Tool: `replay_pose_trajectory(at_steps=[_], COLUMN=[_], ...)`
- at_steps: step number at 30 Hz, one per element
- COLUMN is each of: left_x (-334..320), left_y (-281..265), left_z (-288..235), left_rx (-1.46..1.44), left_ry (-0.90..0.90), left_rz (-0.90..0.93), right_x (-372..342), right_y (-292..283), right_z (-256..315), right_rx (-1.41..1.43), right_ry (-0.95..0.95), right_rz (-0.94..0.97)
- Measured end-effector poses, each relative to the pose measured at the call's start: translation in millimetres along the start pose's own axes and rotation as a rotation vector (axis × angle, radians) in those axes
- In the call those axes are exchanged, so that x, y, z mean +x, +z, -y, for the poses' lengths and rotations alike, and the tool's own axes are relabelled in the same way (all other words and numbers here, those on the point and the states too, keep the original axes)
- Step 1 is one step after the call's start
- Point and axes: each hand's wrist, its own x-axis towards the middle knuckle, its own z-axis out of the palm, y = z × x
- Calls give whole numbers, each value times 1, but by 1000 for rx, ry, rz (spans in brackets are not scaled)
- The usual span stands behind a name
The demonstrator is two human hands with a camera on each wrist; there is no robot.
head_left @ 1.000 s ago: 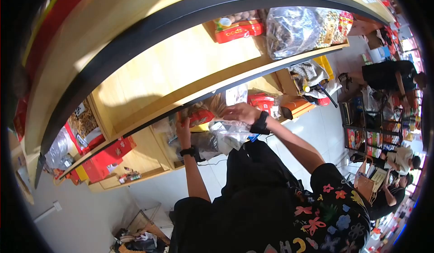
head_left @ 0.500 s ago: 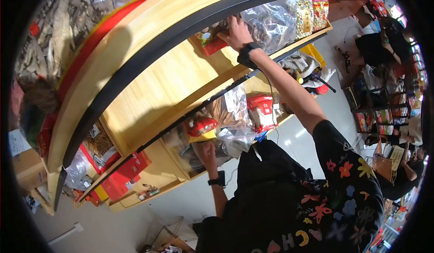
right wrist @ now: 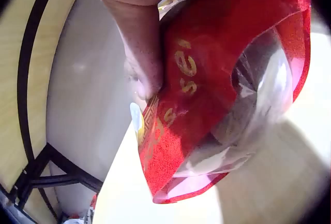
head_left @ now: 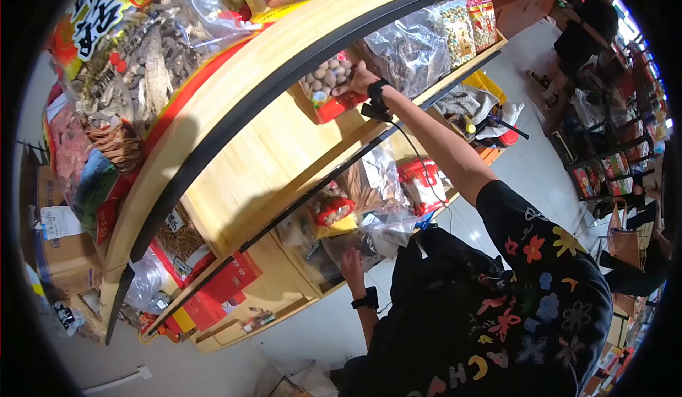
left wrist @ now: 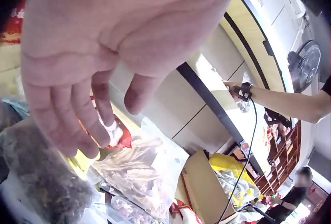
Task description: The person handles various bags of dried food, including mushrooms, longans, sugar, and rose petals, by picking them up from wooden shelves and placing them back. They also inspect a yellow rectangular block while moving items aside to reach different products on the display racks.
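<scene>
On the upper shelf (head_left: pixel 249 155), my right hand (head_left: pixel 364 79) grips a red plastic bag (head_left: pixel 339 106) of round, light-brown pieces. The right wrist view shows the thumb across the red face of this bag (right wrist: pixel 207 63), which has gold letters and a clear window; most of the fingers are hidden behind it. Lower down, my left hand (head_left: pixel 353 265) hangs with loosely bent fingers and nothing in them. Its palm (left wrist: pixel 119 32) is turned to the left wrist camera, in front of a small red bag (left wrist: pixel 120 135) and a clear bag of brown strips (left wrist: pixel 137 164).
A large clear bag (head_left: pixel 408 52) and a grain packet (head_left: pixel 458 31) stand beside the red bag. On the lower shelf lies a red-and-white packet (head_left: pixel 423 184). A black edge (head_left: pixel 234 123) curves overhead, and a cable (head_left: pixel 419 155) trails from my right wrist.
My right hand has gone from the lower shelf up to the red bag and now grips it. The left hand has drawn back from the lower-shelf bags. The head view has shifted.
</scene>
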Motion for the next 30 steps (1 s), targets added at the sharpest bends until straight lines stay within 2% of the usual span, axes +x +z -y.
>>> replay_pose_trajectory(at_steps=[2, 3, 6, 11, 12, 14, 15, 17, 18, 19, 21, 23, 24, 26, 27, 29, 30], left_x=[-1, 0, 4, 2, -1, -7, -10, -7, -2, -1, -3, 0, -2, -13, -22, -39, -42], left_y=[0, 2, 4, 7, 8, 9, 10, 11, 10, 5, 6, 10, 12, 20, 27, 41, 47], left_z=[-5, -9, -8, -5, -10, -22, -28, -30, -25, -18, -42, -53, -59, -76, -89, -114, -117], left_rx=[-6, -16, -64, -123, -76, -24, -2, 21, -32, -84, -17, 26, 24, -389, -390, -562, -674], left_ry=[-18, -50, 18, 87, 66, 48, 33, 11, 64, 110, 126, 205, 197, 226, 219, 314, 254], left_rz=[1, -2, 14, 37, 64, 92, 125, 156, 208, 256, 273, 322, 324, 452, 456, 514, 487], right_x=[-8, -17, -45, -65, -52, -65, -96, -97, -116, -139, -170, -184, -192, -223, -239, -260, -275], right_y=[0, -8, -26, -19, -3, -3, -23, -12, -20, -29, -45, -38, -30, -28, -20, -9, -10], right_z=[3, 7, 18, 13, -7, -7, 15, 9, 21, 31, 46, 31, 16, 1, -9, -40, -46], right_rx=[33, 200, 680, 839, 907, 996, 1038, 998, 1024, 1031, 1066, 928, 857, 776, 803, 716, 676], right_ry=[3, 25, 81, 75, 45, -25, 40, -157, -233, -213, -215, -275, -247, -254, -239, -195, -204], right_rz=[-6, 140, 596, 495, 539, 584, 646, 608, 611, 621, 644, 579, 553, 530, 487, 572, 566])
